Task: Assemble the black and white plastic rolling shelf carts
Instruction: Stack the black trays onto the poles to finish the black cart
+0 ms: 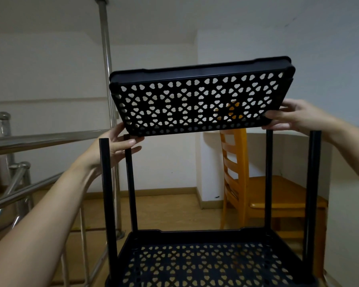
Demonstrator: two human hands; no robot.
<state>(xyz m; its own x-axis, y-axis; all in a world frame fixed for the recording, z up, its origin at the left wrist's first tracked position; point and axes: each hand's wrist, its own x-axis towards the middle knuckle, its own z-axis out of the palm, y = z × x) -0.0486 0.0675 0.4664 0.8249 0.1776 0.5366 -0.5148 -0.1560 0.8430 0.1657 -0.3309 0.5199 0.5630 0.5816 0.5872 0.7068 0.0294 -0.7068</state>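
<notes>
The person holds a black upper shelf tray (195,100) up in the air with both hands, set well apart at its two near corners. The left hand (120,146) grips the left corner with fingers curled under the edge, and the right hand (288,117) pinches the right corner between thumb and fingers. The tray is tilted so that its underside, pierced with a heart-shaped cut-out pattern, faces the camera, with its far rim raised higher than the near edge. It hangs above four upright black poles: front left (107,204), rear left (131,183), rear right (268,177) and front right (312,193). All four stand in the corners of a matching black lower shelf tray (195,237). The held tray's near edge sits just over the pole tops; whether it touches any cannot be told. Behind stands a yellow wooden chair (278,199) on a wood floor (170,210), and a steel railing (39,139) runs along the left.
</notes>
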